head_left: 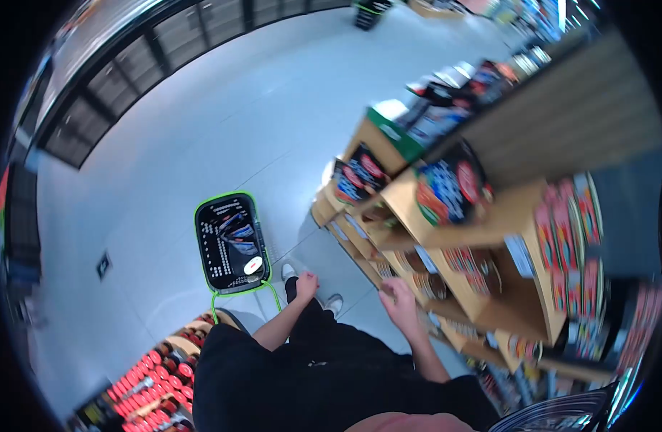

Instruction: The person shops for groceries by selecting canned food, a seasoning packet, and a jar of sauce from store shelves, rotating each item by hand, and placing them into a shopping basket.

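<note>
My left hand is in front of my body, above my dark trousers and shoe, with its fingers curled closed. What it holds, if anything, is hidden. To the right, my right hand is loosely bent beside the wooden shelf, fingers partly apart, holding nothing visible. A black shopping basket with a green rim stands on the floor left of my hands. In it lie dark and blue packets and a white round-topped item. Its green handle runs toward my left forearm; I cannot see it touch my hand.
The wooden shelf unit on my right bears black and blue packets and red-green packages. A display of red-capped bottles stands at lower left. Dark-framed cabinets line the far side of the pale floor.
</note>
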